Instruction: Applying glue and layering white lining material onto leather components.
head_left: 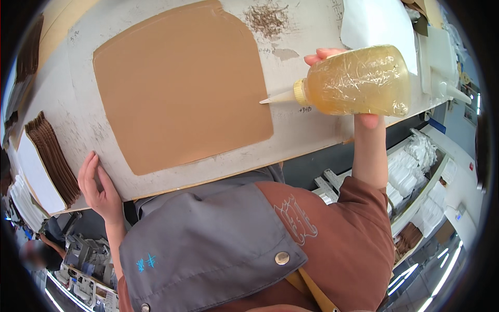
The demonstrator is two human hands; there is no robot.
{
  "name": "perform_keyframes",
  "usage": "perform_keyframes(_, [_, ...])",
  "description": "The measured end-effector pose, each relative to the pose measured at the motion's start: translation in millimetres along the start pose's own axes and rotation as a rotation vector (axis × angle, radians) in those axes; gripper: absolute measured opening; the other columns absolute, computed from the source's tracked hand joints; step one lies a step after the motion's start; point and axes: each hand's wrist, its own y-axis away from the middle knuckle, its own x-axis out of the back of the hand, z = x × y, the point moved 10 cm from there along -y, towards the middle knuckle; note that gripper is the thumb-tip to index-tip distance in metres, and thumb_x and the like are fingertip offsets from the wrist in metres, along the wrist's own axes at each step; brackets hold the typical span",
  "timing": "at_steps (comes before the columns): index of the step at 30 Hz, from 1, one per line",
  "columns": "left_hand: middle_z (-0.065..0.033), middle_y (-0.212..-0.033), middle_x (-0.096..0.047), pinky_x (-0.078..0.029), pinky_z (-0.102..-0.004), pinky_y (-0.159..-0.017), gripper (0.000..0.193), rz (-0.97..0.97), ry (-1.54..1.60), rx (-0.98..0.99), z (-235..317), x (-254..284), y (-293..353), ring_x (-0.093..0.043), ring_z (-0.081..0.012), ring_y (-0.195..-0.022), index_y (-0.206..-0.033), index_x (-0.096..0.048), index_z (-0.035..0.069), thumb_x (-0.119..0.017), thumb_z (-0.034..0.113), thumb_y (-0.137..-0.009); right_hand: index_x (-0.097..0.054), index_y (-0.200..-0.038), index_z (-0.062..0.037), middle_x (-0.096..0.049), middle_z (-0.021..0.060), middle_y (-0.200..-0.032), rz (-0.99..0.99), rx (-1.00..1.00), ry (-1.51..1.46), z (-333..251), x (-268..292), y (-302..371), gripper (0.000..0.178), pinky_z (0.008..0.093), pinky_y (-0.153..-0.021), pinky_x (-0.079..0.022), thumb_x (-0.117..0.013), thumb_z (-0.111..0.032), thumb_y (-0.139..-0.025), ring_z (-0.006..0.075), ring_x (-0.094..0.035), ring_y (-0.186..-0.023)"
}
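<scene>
My right hand (pixel 324 54) is wrapped round a squeeze bottle (pixel 364 80) of yellowish liquid, and the bottle hides most of the hand. Tipped onto its side, the bottle points left. Its pale nozzle tip (pixel 264 101) is over or at the right edge of a flat brown panel (pixel 182 88), and I cannot tell if it touches. The panel lies on a light grey worktable (pixel 306 138). At the table's near left edge my left hand (pixel 101 190) rests with its fingers stretched out, holding nothing, apart from the panel.
A stack of dark brown pieces (pixel 54 161) stands left of my left hand. White sheets (pixel 377 26) lie at the far right, by a white container with a spout (pixel 449 91). Below the right side is a shelf (pixel 416 208) with white bundles. Another person (pixel 39 253) is at lower left.
</scene>
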Motion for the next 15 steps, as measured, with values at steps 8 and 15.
perform_keyframes(8, [-0.0152, -0.124, -0.069, -0.047, -0.0363, -0.101, 0.025, 0.004, -0.004, -0.005, -3, 0, 4, -0.064, -0.0274, -0.115, -0.119, -0.067, -0.001, -0.060, -0.006, -0.095, -0.054, -0.135, 0.0080, -0.060, 0.0261, -0.130, 0.112, -0.139, -0.045, 16, -6, 25, 0.105, 0.0479, -0.098, -0.056, -0.077, -0.072, -0.072, 0.0401, -0.059, -0.125])
perform_keyframes(15, [-0.0161, -0.126, -0.068, -0.045, -0.0378, -0.103, 0.027, 0.085, 0.062, 0.014, -3, 8, 4, -0.062, -0.0293, -0.119, -0.121, -0.066, -0.001, -0.056, -0.005, -0.096, -0.051, -0.138, 0.0079, -0.056, 0.0271, -0.135, -0.066, 0.080, -0.053, 20, -3, 37, 0.113, 0.0484, -0.094, -0.058, -0.074, -0.078, -0.068, 0.0445, -0.057, -0.125])
